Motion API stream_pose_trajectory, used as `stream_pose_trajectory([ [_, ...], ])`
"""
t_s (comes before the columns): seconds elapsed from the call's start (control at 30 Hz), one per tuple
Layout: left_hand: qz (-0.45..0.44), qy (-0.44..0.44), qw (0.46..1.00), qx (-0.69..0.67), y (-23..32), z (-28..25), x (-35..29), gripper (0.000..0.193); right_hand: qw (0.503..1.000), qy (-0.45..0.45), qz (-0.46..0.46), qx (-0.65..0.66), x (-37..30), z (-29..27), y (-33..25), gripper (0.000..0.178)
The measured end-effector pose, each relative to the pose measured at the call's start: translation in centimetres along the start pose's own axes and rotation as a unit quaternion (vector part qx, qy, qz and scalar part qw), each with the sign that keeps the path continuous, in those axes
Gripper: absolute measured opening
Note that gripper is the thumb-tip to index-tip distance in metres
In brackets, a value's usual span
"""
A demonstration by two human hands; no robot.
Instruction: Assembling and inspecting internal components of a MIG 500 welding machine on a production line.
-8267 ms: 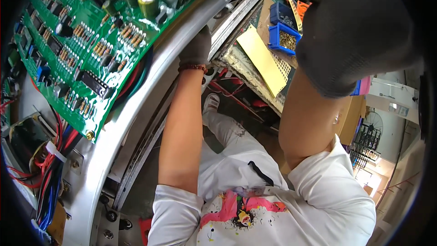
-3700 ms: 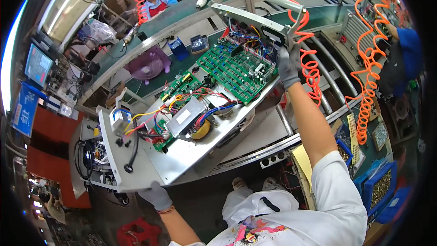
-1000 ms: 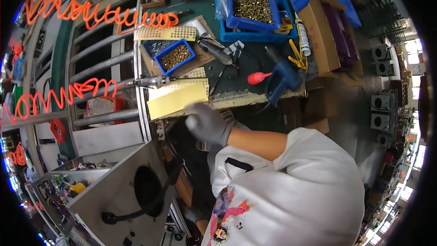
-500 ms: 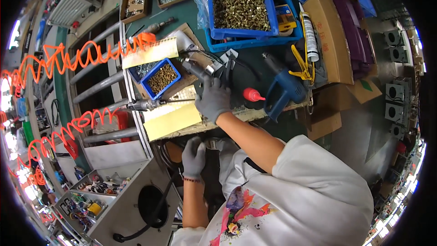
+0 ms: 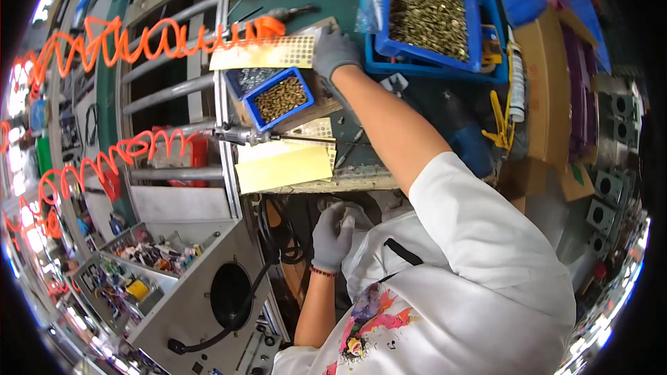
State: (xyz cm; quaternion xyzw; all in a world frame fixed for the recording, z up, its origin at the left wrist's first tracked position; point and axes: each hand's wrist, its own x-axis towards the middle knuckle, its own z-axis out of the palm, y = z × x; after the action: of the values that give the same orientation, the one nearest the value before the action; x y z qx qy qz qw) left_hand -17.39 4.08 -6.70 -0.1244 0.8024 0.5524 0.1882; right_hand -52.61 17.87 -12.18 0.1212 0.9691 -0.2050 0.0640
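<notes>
My right hand [image 5: 336, 53], in a grey glove, reaches across the bench to the right end of a yellow sheet of round dots [image 5: 267, 53]. Its back faces up and its fingertips are hidden, so any grip is unclear. Held low before my lap, my left hand [image 5: 333, 237], also gloved, has its fingers curled in; whatever they hold is not visible. Between the two hands lie a blue bin of brass-coloured fasteners [image 5: 280, 99] and a power screwdriver [image 5: 243, 135] with a long bit. Below the bit is a plain yellow sheet [image 5: 285, 171].
A large blue bin of brass-coloured fasteners [image 5: 427, 10] stands right of my right hand. Farther right are a blue heat gun [image 5: 472, 144], a yellow caulking gun [image 5: 499, 121] and a cardboard box [image 5: 540, 76]. Orange coiled hoses [image 5: 170, 36] stretch in from the left. A grey metal cabinet [image 5: 184, 305] stands lower left.
My right hand has moved away from me, from beside the dark cylindrical tool to the upper dotted sheet. My left hand stays low and curled. The whole view has shifted.
</notes>
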Motion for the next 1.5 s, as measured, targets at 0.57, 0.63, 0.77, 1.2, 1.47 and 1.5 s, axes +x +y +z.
stream_pose_trajectory([
  [0.57,-0.060,0.084,0.987,-0.126,-0.2,-2.5,-1.3,0.031,0.954,0.155,0.065,0.247,-7.3,-3.1,1.0,0.044],
  [0.63,-0.060,0.084,0.985,-0.135,0.3,-2.6,-1.3,0.031,0.970,0.147,0.029,0.190,-6.7,-3.5,0.4,0.046],
  [0.77,-0.070,0.105,0.983,-0.135,-0.2,-2.6,-2.3,0.030,0.940,0.245,-0.183,0.154,-0.4,-4.6,-0.8,0.054],
  [1.2,-0.111,0.193,0.970,-0.096,-2.7,-4.0,-6.0,0.033,0.923,-0.194,-0.232,-0.237,6.8,-1.9,-2.6,0.082],
  [1.47,-0.123,0.189,0.963,-0.147,-2.1,-3.9,-5.7,0.034,0.949,-0.239,-0.161,-0.128,9.5,-3.5,-2.2,0.086],
  [1.5,-0.122,0.189,0.963,-0.147,-2.2,-3.9,-5.6,0.034,0.949,-0.238,-0.160,-0.128,9.8,-3.4,-1.9,0.086],
])
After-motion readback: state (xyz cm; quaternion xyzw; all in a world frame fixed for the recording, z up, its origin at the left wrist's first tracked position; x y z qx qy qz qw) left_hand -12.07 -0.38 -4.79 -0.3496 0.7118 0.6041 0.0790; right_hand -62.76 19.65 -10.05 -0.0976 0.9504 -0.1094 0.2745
